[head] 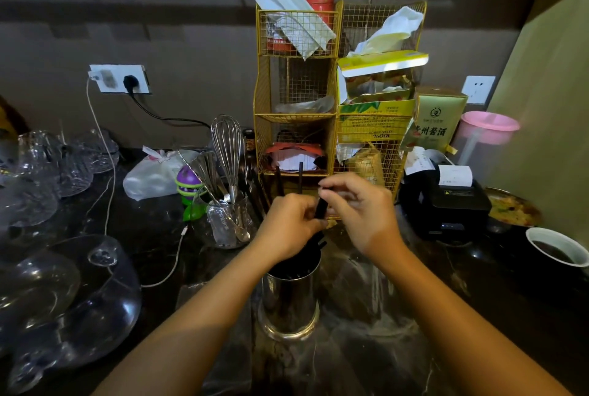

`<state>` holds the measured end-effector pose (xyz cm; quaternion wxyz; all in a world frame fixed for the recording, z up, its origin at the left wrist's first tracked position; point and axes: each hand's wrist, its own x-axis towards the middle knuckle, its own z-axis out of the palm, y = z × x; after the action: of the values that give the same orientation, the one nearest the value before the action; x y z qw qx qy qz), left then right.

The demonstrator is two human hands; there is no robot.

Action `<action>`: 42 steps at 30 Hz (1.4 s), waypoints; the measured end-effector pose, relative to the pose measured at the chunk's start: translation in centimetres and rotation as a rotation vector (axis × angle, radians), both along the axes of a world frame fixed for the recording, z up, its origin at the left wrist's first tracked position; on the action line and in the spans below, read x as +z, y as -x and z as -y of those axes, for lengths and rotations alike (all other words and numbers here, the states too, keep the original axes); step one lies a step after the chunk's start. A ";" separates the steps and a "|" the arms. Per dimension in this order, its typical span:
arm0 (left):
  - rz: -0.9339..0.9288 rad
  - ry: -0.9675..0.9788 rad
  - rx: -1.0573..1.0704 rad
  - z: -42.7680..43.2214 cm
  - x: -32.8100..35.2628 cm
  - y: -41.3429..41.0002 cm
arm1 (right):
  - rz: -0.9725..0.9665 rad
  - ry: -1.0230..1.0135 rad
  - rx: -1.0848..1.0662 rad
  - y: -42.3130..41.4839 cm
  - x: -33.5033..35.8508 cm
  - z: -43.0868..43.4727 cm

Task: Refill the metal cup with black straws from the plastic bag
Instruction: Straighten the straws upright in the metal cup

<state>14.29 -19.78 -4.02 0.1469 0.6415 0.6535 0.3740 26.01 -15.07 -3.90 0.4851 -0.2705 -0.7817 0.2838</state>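
Dark marbled worktop [153, 245] fills my feed below a dim brown wall [191, 28]. At far left on that wall a white socket plate [118, 78] carries a black plug, and a white cable [110, 172] trails down from it. Clear glassware [47, 172] crowds the left edge, with a big glass dome [63, 300] near me. Further right lie a white shopping bag [153, 175], a purple-and-green toy [188, 183] and a glass beaker [223, 229] holding a whisk [227, 140] and spoons [207, 172].

At centre the metal cup [291, 296] stands upright on the worktop, near me. Just above its mouth the left hand [287, 223] is curled round a bunch of black straws [320, 209]. The right hand [360, 207] pinches the top of that bunch between thumb and fingertips. Behind them a gold wire rack [296, 89] stuffed with packets stands against the wall.

A clear filmy sheet [376, 293] lies just right of the cup; I cannot tell what it is. Further right sit a black receipt printer [446, 204], a green carton [438, 118], a pink-lidded jug [487, 131] and a paper cup [538, 232] of dark liquid.
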 end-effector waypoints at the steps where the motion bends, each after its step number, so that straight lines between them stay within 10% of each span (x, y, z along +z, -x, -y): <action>1: -0.011 0.013 0.012 0.0 -0.6 0.0 | 0.016 -0.012 -0.003 -0.1 -0.7 -0.1; 21: -0.078 -0.019 0.133 1.6 -2.3 -0.2 | 0.598 -0.096 0.034 -0.2 -4.9 -0.3; 34: 0.189 -0.165 0.466 4.1 -0.7 6.5 | 0.384 0.182 0.148 3.4 1.0 0.6; 42: 0.386 0.046 0.267 1.3 0.2 7.4 | 0.487 0.234 0.067 7.5 1.6 0.5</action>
<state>6.91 -21.06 -3.81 0.2332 0.4625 0.7006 0.4909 18.55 -15.55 -2.29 0.2386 -0.3591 -0.8456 0.3146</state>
